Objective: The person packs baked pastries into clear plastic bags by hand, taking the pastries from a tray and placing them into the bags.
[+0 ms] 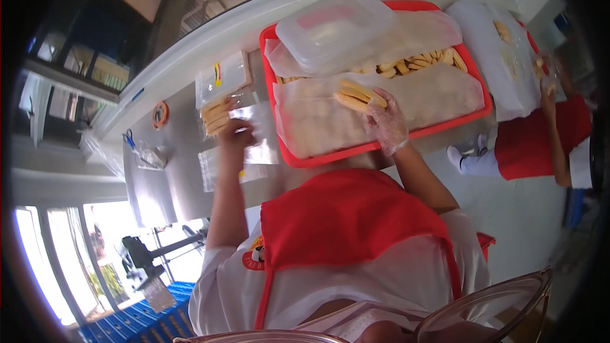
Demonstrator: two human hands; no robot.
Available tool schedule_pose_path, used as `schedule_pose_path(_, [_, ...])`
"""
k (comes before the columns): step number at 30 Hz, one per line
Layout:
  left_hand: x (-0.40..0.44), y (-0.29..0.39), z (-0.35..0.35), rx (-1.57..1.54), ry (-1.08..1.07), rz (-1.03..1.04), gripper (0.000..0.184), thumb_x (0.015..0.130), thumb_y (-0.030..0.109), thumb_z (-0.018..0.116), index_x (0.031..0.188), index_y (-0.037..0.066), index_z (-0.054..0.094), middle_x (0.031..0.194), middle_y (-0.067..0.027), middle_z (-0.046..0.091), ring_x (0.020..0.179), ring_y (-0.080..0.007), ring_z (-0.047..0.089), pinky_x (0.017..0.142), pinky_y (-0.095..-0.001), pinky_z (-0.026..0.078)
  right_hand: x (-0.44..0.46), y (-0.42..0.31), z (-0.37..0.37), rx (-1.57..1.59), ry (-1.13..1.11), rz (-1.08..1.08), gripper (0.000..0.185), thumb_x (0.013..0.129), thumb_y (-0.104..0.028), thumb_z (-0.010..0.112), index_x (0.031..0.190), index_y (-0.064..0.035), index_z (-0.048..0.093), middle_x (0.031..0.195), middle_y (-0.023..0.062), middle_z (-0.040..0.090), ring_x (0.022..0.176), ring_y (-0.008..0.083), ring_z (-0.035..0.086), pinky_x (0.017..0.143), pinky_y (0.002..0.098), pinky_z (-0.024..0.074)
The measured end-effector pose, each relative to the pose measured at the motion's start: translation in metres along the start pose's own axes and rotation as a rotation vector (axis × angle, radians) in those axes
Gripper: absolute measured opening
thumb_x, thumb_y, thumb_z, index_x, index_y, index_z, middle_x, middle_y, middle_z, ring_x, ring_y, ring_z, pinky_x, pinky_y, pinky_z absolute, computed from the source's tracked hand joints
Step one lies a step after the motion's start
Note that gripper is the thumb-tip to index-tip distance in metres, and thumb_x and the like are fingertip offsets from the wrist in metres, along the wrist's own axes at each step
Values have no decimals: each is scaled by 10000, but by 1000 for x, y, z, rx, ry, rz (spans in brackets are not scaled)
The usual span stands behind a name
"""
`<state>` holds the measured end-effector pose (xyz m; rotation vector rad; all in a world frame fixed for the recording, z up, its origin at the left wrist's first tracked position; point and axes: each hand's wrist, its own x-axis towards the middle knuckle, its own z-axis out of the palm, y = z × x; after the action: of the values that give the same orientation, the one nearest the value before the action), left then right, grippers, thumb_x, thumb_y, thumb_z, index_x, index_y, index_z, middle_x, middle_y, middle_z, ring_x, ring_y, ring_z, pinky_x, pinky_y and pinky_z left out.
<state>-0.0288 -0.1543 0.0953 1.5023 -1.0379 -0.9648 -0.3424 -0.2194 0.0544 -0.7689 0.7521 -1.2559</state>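
Observation:
My right hand (387, 121), in a clear plastic glove, is closed on several long golden pastry sticks (357, 96) above the red tray (381, 146). Sheets of translucent paper (318, 117) cover much of the tray, and more sticks (422, 62) show in the gap between them. My left hand (238, 133), bare, is at a clear bag (216, 116) with pastry sticks inside, its fingers bent against the bag's edge. Flat clear bags (257, 117) lie beside and under that hand.
A translucent plastic lid (337, 28) rests on the tray's far part. Tape (160, 114), scissors (129, 139) and a packet with a yellow label (232, 76) lie at the left. At the right, a person in a red apron (524, 140) works beside a plastic-covered tray (492, 57).

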Motion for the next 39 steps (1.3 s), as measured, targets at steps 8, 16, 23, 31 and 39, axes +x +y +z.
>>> schedule_pose_path(8, [28,0,85,648,-5,320,162,773,98,543,897,21,614,845,-124,638,772,-194,613,692,-313,471,-4,4,-13,-25,34,-26,431,791,-48,578,1177,-105,395,800,38,495,614,120,464,511,250,417])
schedule_pose_path(16, [18,74,-89,849,770,530,57,713,20,626,697,41,574,676,-50,558,607,-149,540,560,-259,437,-4,1,-7,13,58,-68,410,801,-38,568,1170,-75,391,752,35,495,603,111,462,517,235,411])
schedule_pose_path(23, [13,-33,86,634,-309,215,177,706,193,655,765,29,628,723,-122,613,651,-240,600,601,-325,466,1,10,-14,-40,40,-120,423,799,-38,556,1182,-85,382,837,63,498,619,150,473,522,270,419])
schedule_pose_path(31, [36,-37,127,-47,-352,-215,204,817,132,544,918,-44,565,698,-65,578,570,-108,567,515,-223,463,-11,8,-15,-173,-24,-43,431,796,-25,576,1186,-85,401,898,30,514,691,102,500,600,245,450])
schedule_pose_path(39, [29,-18,101,-181,-379,-143,312,805,75,491,1091,-44,525,689,-30,549,535,-80,499,492,-209,422,-18,11,15,-742,-364,-458,328,776,-26,601,1084,-86,506,1046,92,512,924,205,533,753,284,462])
